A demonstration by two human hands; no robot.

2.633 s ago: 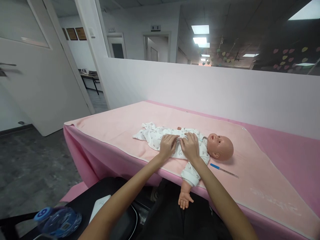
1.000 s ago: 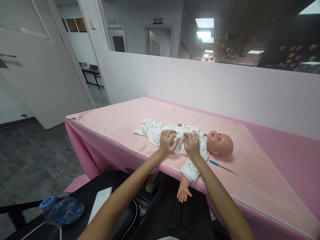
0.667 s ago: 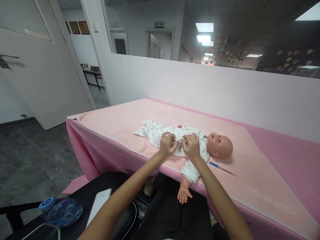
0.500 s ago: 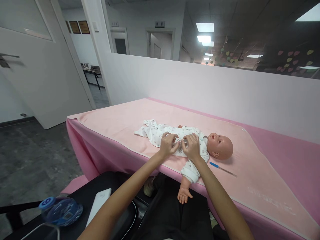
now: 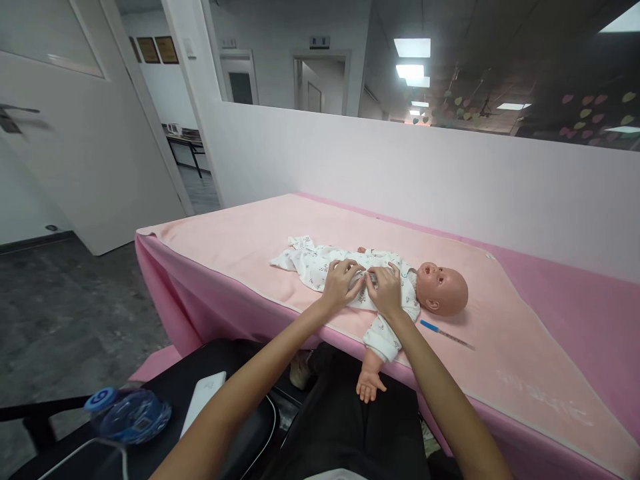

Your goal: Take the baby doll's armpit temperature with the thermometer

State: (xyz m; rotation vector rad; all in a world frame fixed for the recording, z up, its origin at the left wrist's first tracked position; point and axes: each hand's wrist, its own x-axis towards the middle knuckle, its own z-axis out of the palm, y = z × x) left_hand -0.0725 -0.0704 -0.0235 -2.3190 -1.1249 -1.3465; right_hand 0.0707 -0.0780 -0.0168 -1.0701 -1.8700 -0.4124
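A baby doll (image 5: 442, 291) lies on its back with its head to the right, dressed in a white printed baby outfit (image 5: 316, 267). My left hand (image 5: 342, 285) is over the doll's belly, fingers curled and pinching the front of the outfit. Close beside it, my right hand (image 5: 384, 289) grips the same cloth at the chest, also with bent fingers. The two sets of fingertips nearly meet, and the exact bit of cloth between them is hidden. One doll arm (image 5: 371, 377) hangs over the table's near edge. By the doll's head lies a blue-ended thermometer (image 5: 447, 335).
A pink towel (image 5: 240, 233) covers the table, which stands against a white half wall (image 5: 400, 160) with glass above. At lower left, a black chair (image 5: 235, 400) holds a water bottle (image 5: 131, 416) and a white flat box (image 5: 203, 400). A door (image 5: 80, 133) stands at left.
My fingers have come down flatter and closer over the front of the outfit. The doll and thermometer stay in place, while the view has shifted slightly.
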